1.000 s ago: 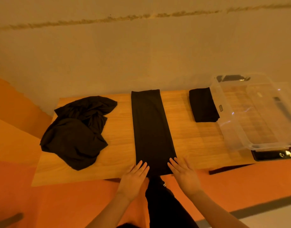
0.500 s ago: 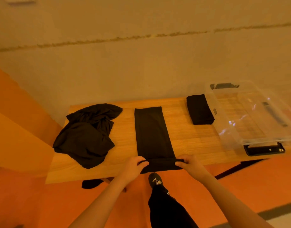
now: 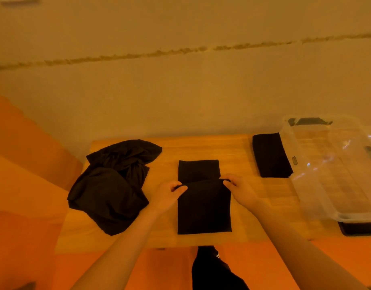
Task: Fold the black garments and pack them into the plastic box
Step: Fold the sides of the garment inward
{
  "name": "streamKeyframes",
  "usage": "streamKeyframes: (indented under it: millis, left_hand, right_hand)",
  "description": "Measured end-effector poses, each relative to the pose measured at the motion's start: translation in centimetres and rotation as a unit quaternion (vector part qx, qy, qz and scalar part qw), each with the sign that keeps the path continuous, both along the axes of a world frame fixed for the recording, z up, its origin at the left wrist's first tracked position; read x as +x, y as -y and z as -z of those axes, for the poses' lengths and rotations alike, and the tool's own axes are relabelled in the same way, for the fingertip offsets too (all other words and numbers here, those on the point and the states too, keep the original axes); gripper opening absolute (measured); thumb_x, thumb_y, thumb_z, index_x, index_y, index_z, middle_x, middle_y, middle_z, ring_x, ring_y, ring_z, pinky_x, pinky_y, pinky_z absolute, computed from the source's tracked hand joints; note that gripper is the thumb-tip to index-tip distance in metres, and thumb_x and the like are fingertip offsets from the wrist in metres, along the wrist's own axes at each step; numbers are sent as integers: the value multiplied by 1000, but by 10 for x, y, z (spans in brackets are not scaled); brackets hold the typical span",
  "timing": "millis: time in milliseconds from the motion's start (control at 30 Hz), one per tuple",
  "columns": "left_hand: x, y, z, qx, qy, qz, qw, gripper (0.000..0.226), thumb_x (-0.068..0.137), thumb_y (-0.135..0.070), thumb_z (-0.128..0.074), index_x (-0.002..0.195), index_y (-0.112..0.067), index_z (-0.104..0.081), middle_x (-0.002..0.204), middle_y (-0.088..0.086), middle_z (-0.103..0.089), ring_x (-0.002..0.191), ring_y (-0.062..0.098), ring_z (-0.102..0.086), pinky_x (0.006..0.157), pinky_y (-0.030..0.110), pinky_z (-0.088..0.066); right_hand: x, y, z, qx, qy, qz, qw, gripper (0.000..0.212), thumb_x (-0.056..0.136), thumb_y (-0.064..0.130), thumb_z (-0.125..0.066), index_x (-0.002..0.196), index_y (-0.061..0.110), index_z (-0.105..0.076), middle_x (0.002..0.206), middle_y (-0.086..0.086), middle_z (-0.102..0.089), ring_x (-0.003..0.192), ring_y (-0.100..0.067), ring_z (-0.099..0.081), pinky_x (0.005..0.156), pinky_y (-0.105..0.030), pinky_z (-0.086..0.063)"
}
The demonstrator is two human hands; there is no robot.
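On wooden surface [image 3: 239, 155]: soft, limp, light garment [image 3: 203, 206], both hands [image 3: 166, 194] [image 3: 242, 191] with fingers pinching folded edge's corners, best hold against sagging.

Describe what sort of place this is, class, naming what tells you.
Probably a plain indoor room set up for a folding task: a wooden table against a bare wall, with a clear plastic box and a heap of unfolded black garments.
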State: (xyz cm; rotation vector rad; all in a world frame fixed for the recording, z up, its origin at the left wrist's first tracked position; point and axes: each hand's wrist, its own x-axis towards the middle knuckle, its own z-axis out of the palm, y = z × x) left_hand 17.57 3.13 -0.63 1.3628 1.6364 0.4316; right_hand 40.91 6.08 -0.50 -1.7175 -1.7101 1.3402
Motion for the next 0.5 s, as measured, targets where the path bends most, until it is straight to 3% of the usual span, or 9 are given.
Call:
streamKeyframes:
  millis: [67,167,267,333,500]
  left_hand:
    - [1,-28,1,16,2,-30,999,26,94,-28,-49,74,-13,-57,62,-2,-45,57,6,-43,53,13,-34]
    - [0,-67,17,8,16,-91,996,24,96,-28,-46,86,-10,-58,62,-2,-44,53,6,-40,43,10,-33]
    - [3,-91,43,-42,64,-167,983,26,96,-30,-46,79,-13,-58,69,1,-51,61,9,-46,55,16,-35]
    - [4,-98,61,-56,72,-199,976,28,95,-30,-46,74,-15,-58,70,2,-53,64,11,-48,61,23,-38]
    - [12,-111,74,8,-16,-224,975,31,97,-26,-44,70,-13,-50,63,0,-48,58,10,-44,53,20,-34]
  right_hand:
    - [-7,-32,5,10,4,3,1000,24,97,12,-41,112,13,-60,99,8,-55,88,2,-51,68,-5,-39]
    - [-18,-78,25,-7,1,37,999,20,97,14,-44,107,9,-60,95,3,-56,91,-12,-55,65,-9,-40]
    - [-23,-102,55,-37,5,78,996,17,96,15,-47,102,7,-60,91,-4,-60,91,-23,-60,68,-19,-45]
    - [-24,-106,69,-47,-2,112,993,13,96,15,-47,96,11,-59,83,1,-59,83,-18,-58,63,-17,-43]
    - [-30,-105,78,-8,6,138,990,11,96,17,-47,92,17,-57,76,10,-54,71,0,-51,57,-12,-37]
